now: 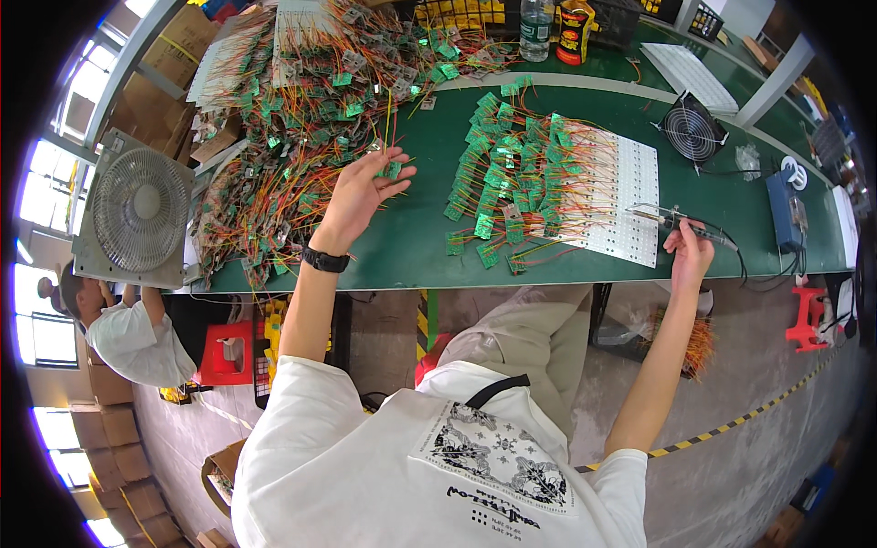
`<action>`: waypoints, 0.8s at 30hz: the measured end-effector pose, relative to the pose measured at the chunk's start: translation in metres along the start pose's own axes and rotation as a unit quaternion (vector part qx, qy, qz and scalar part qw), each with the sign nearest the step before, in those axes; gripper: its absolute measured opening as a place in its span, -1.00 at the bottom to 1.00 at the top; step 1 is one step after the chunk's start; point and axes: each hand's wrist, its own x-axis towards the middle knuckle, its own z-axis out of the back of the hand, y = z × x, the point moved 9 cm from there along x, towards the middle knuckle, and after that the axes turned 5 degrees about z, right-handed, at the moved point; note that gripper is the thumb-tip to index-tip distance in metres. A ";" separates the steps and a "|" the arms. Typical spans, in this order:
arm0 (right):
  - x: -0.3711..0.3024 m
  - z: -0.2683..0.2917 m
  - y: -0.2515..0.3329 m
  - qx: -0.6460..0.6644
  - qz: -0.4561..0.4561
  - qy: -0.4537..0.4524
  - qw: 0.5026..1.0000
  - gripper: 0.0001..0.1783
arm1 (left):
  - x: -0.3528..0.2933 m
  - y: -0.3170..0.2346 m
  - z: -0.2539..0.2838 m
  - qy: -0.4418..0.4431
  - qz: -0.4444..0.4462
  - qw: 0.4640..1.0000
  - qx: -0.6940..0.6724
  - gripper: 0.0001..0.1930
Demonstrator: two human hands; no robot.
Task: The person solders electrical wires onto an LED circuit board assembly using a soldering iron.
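My left hand (364, 190) is raised beside the big heap of wired boards, a small green circuit board (390, 171) with red and yellow wires held at its fingertips. My right hand (690, 253) grips a soldering iron (711, 232) with a dark handle and cable. Its metal tip points left, over the white perforated panel (637, 173); whether it touches cannot be made out. Rows of green circuit boards (501, 169) lie left of that panel, their red and yellow wires running onto it.
Tangled wired boards (301, 137) pile up at the left of the green table (411, 260). A grey fan (137, 210) stands at the left edge. Rightward are a small black fan (692, 132) and a blue soldering station (779, 215). A bottle (536, 32) and can (574, 35) stand behind. Another person (137, 338) sits left.
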 end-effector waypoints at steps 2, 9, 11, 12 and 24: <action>-0.001 -0.001 0.001 0.001 -0.003 -0.003 1.000 -0.80 | -0.001 0.003 -0.005 -0.009 -0.016 0.997 0.072 -0.69; -0.001 -0.002 0.001 0.003 -0.007 -0.006 1.000 -0.79 | -0.009 0.015 -0.081 0.042 -0.126 0.935 0.329 -0.78; -0.001 -0.001 0.001 0.011 -0.004 0.001 1.000 -0.78 | -0.015 0.014 -0.122 0.074 -0.191 0.914 0.350 -0.82; -0.001 0.001 0.000 0.007 -0.005 -0.002 1.000 -0.78 | -0.016 0.021 -0.140 0.091 -0.178 0.914 0.352 -0.83; 0.000 0.003 -0.001 0.000 -0.015 -0.020 1.000 -0.81 | 0.001 0.041 -0.252 0.150 -0.237 0.923 0.263 -0.81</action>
